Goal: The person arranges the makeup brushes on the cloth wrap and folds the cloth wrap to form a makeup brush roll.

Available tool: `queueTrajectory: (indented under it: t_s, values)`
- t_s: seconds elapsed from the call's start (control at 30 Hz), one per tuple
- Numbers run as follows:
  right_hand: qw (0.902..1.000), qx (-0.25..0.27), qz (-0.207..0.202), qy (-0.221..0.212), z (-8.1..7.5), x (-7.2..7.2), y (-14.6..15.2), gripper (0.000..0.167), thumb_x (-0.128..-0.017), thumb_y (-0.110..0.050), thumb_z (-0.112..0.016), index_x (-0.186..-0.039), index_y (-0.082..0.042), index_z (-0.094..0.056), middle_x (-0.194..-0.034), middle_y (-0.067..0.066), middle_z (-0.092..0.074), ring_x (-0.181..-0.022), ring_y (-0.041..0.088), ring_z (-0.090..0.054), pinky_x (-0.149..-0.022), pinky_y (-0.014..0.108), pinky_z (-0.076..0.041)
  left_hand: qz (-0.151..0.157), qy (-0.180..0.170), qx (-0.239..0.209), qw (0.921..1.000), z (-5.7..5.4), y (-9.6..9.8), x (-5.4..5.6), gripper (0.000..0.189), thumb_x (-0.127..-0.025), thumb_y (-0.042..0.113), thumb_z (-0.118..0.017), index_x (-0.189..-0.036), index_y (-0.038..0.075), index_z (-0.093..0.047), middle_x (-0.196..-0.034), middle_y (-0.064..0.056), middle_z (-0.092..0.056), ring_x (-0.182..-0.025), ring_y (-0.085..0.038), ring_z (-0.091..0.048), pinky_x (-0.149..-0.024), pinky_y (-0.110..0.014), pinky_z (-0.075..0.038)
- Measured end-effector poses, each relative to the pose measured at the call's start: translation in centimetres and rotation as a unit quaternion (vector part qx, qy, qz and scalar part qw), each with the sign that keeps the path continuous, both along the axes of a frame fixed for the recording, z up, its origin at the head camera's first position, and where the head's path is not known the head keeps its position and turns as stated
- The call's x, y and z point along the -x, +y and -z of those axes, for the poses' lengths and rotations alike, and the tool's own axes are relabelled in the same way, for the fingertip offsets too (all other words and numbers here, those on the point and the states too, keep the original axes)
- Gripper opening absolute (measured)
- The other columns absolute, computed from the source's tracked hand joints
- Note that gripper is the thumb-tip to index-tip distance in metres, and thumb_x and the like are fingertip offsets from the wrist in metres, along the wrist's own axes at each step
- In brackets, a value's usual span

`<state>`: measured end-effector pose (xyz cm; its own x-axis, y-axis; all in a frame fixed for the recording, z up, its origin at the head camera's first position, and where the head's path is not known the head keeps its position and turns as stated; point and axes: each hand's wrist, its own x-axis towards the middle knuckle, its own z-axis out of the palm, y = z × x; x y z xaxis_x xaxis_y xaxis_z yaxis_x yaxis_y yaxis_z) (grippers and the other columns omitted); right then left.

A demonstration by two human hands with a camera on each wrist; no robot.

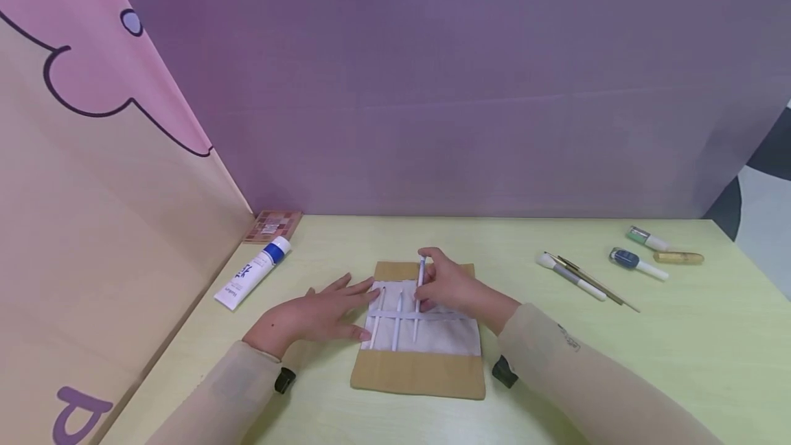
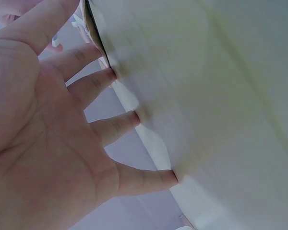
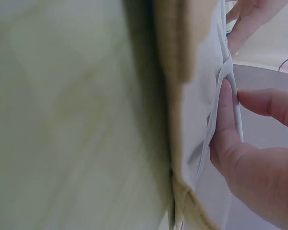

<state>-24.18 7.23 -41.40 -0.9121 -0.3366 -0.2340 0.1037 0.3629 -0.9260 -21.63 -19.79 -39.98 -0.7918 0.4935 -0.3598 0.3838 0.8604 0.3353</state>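
A tan fabric roll case [image 1: 417,373] lies unrolled on the table, with a pale inner panel and a light elastic band [image 1: 445,317] across it. Two slim pencils [image 1: 376,321] sit under the band on the left half. My right hand [image 1: 454,286] pinches a third, slim white pencil [image 1: 421,272], whose lower part runs down past the band. In the right wrist view, thumb and finger press on the white pencil [image 3: 238,117] close to the band. My left hand [image 1: 324,311] is spread, fingertips touching the case's left edge and the table beside it.
Left of the case lie a white tube with a blue band [image 1: 253,273] and a checked reddish flat box [image 1: 273,226]. To the right are a makeup brush [image 1: 571,277] with thin sticks [image 1: 596,282], two small bottles [image 1: 625,258] and a wooden-looking piece [image 1: 678,257]. A purple partition [image 1: 469,88] stands behind.
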Motion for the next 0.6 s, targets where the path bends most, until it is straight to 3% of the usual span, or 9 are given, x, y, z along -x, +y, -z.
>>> queueTrajectory:
  t_s: [0.13, 0.27, 0.43, 0.6]
  values:
    - [1.0, -0.007, -0.003, 0.003, 0.0, -0.3, 0.3, 0.087, -0.092, 0.006, -0.075, -0.166, -0.009, -0.03, -0.11, 0.015, -0.065, -0.078, 0.019, -0.077, -0.084, 0.035, -0.067, 0.002, 0.0, -0.003, 1.0, -0.1, 0.1, -0.1, 0.083, -0.098, 0.059, -0.069, -0.168, 0.03, -0.035, -0.182, 0.005, -0.02, -0.169, -0.044, -0.007, -0.116, -0.092, -0.012]
    - [0.9994, -0.029, -0.009, 0.013, -0.4, -0.7, 0.4, 0.08, -0.093, 0.004, -0.076, -0.162, -0.01, -0.037, -0.112, 0.014, -0.066, -0.083, 0.017, -0.073, -0.081, 0.031, -0.066, 0.004, 0.002, -0.003, 1.0, -0.1, 0.1, -0.1, 0.083, -0.099, 0.059, -0.068, -0.169, 0.03, -0.035, -0.182, 0.005, -0.02, -0.169, -0.044, -0.008, -0.115, -0.092, -0.013]
    - [0.996, -0.082, -0.02, 0.029, -0.7, -1.1, 0.4, 0.072, -0.095, -0.005, -0.078, -0.158, -0.013, -0.044, -0.11, 0.008, -0.067, -0.09, 0.018, -0.064, -0.076, 0.025, -0.056, 0.008, 0.003, -0.004, 1.0, 0.0, 0.0, 0.0, 0.083, -0.099, 0.06, -0.068, -0.169, 0.03, -0.035, -0.182, 0.005, -0.02, -0.169, -0.045, -0.007, -0.115, -0.093, -0.013]
    - [0.9942, -0.095, -0.037, 0.036, -0.5, -1.3, 0.5, 0.064, -0.096, -0.008, -0.075, -0.155, -0.012, -0.049, -0.11, 0.007, -0.067, -0.093, 0.018, -0.062, -0.079, 0.026, -0.052, 0.007, 0.003, -0.003, 1.0, 0.1, 0.0, 0.1, 0.083, -0.099, 0.06, -0.068, -0.169, 0.03, -0.035, -0.182, 0.005, -0.019, -0.169, -0.044, -0.007, -0.115, -0.093, -0.013]
